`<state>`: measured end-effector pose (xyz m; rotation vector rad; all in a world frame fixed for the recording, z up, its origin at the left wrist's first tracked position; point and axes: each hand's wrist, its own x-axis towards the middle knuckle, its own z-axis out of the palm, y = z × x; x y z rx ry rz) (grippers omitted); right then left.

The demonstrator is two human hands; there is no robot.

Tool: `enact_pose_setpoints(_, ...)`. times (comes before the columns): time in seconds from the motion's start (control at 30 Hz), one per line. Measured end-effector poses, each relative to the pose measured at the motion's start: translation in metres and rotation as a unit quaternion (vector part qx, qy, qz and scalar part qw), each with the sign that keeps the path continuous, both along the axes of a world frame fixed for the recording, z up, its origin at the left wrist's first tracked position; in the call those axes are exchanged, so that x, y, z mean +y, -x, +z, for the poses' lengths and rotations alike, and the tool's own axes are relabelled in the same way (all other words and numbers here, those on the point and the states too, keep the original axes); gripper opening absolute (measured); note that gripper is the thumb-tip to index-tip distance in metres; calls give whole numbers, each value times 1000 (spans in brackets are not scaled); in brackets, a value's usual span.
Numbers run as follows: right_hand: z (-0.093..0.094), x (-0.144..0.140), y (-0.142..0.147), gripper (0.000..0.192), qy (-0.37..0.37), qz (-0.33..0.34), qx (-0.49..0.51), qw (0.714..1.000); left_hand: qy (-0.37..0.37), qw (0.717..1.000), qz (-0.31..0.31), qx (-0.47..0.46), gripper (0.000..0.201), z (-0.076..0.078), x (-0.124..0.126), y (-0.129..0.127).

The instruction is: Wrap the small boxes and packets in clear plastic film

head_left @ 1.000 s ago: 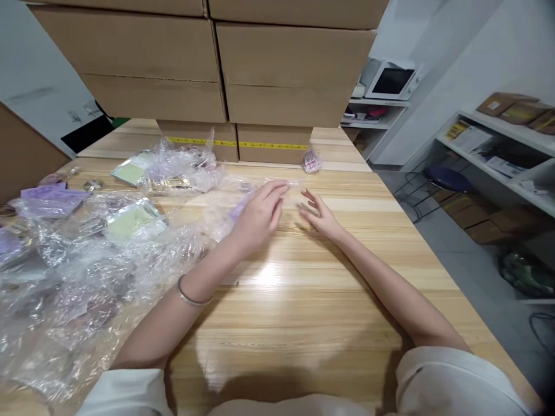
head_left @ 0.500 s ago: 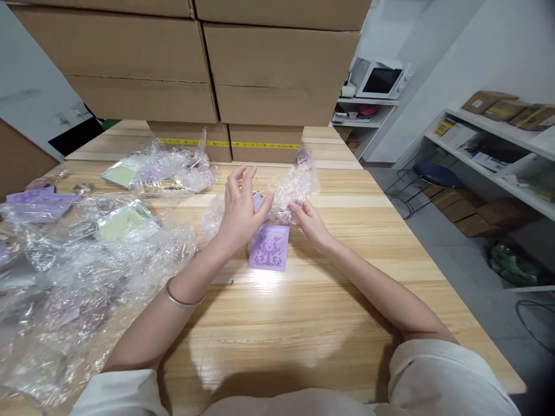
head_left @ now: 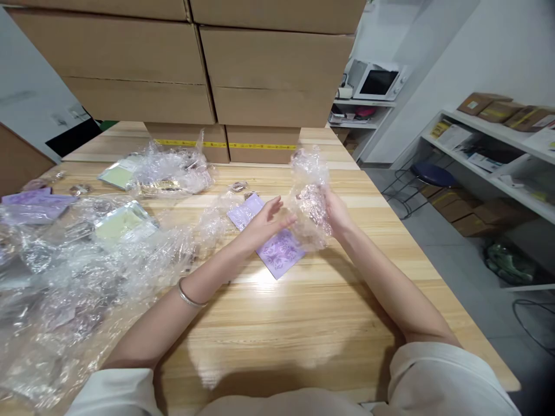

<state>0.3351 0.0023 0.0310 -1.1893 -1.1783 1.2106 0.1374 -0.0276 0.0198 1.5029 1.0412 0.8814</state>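
My right hand [head_left: 337, 212] grips a crumpled clear plastic wrap [head_left: 313, 199] from its right side, lifted above the table. Something brownish shows faintly inside the wrap; its kind is unclear. My left hand [head_left: 269, 219] reaches in from the left with fingers apart, close to the wrap and over a purple printed packet [head_left: 281, 257]. That packet lies turned at an angle, its upper part hidden by the hand. Another purple packet [head_left: 245, 211] lies just beyond my left wrist. Loose clear plastic [head_left: 214, 219] and a small round item [head_left: 238, 186] rest beside it.
A heap of clear plastic wrap [head_left: 91, 289] covers the table's left side, with a green-and-silver packet [head_left: 124, 222] on it. Another wrapped pile [head_left: 173, 170] sits farther back. Stacked cardboard boxes [head_left: 273, 75] rise at the rear. A stool [head_left: 433, 173] stands beyond the right edge.
The plastic wrap has come up and to the right with my right hand. My left hand has lowered toward the right. The nearer purple packet has turned and shifted slightly right, uncovering another.
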Motion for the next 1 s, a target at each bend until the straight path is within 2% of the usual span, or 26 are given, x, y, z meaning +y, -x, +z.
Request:
enact_pose_setpoints(0.1,4,-15,16,55,44,64,27,997,91,989,-34,-115,62,5,-1,-1)
enact_pose_setpoints(0.13,3,-16,19,55,48,78,30,995,96,986,-39,-129,56,7,-2,-1)
enact_pose_setpoints(0.2,-1,-12,20,57,39,79,29,996,57,990,-26,-124,42,9,-2,1)
enact_pose_setpoints(0.3,-6,5,3,64,4,-14,27,1000,-34,993,46,-103,30,9,2,6)
enact_pose_setpoints(0.37,-6,19,-19,64,-29,-83,22,996,-48,987,90,-126,32,7,8,11)
enact_pose_setpoints(0.5,0,28,-55,59,-40,-94,-47,994,-19,972,136,-189,35,5,18,19)
enact_pose_setpoints(0.57,4,19,-54,50,-76,-138,-101,982,-40,972,164,-166,31,6,16,19)
enact_pose_setpoints(0.63,8,0,-38,42,-157,-171,-152,961,-85,975,171,-117,29,7,9,15)
enact_pose_setpoints(0.67,9,-11,-26,40,-184,-144,-169,958,-110,978,155,-84,31,7,4,11)
enact_pose_setpoints(0.7,11,-22,-13,38,-177,-75,-170,967,-131,982,127,-51,36,7,-2,7)
enact_pose_setpoints(0.77,13,-41,11,44,-125,61,-127,982,-153,987,49,-8,51,6,-15,-3)
enact_pose_setpoints(0.8,13,-46,20,50,-105,93,-98,985,-150,989,11,-6,57,6,-21,-7)
enact_pose_setpoints(0.87,13,-50,28,59,-72,106,-50,991,-118,992,-38,-36,61,7,-29,-12)
enact_pose_setpoints(0.93,14,-46,24,56,-41,109,-41,992,-68,995,-26,-70,52,9,-31,-14)
enact_pose_setpoints(1.0,16,-40,13,45,-6,143,-71,987,-20,996,22,-86,32,13,-28,-12)
